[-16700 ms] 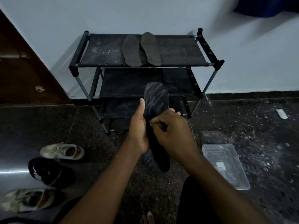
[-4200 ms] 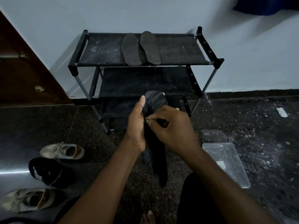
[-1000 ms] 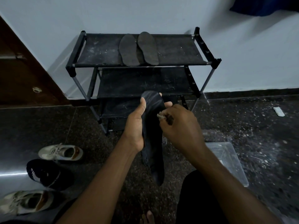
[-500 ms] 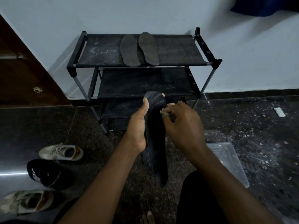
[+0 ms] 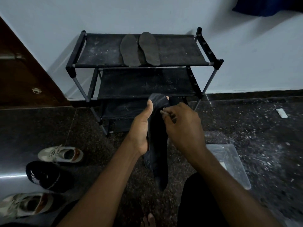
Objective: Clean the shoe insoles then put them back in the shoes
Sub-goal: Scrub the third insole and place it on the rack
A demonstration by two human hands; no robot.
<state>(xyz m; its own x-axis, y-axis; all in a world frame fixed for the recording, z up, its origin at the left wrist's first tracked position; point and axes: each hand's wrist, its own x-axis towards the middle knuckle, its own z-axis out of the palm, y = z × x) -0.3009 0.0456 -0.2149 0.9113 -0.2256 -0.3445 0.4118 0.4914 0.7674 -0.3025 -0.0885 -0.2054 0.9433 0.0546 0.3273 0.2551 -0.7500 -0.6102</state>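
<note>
The left hand (image 5: 141, 128) gripped the long dark fabric insole (image 5: 158, 145) from its left, thumb raised; the right hand (image 5: 183, 126) pinched a small pale object (image 5: 164, 112) at its right edge.

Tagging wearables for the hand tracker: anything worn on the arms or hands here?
Nothing worn shows: left hand and right hand are ungloved, with no rings, watch or bands visible. Both forearms are bare to the frame edge; no sleeves in view.

Black insole (image 5: 157, 145), faint pale streaks; black rack (image 5: 164, 82); two dark grey insoles (image 5: 139, 49); beige shoes (image 5: 61, 154); black white-marked shoe (image 5: 44, 176); speckled dark floor (image 5: 246, 128).
</note>
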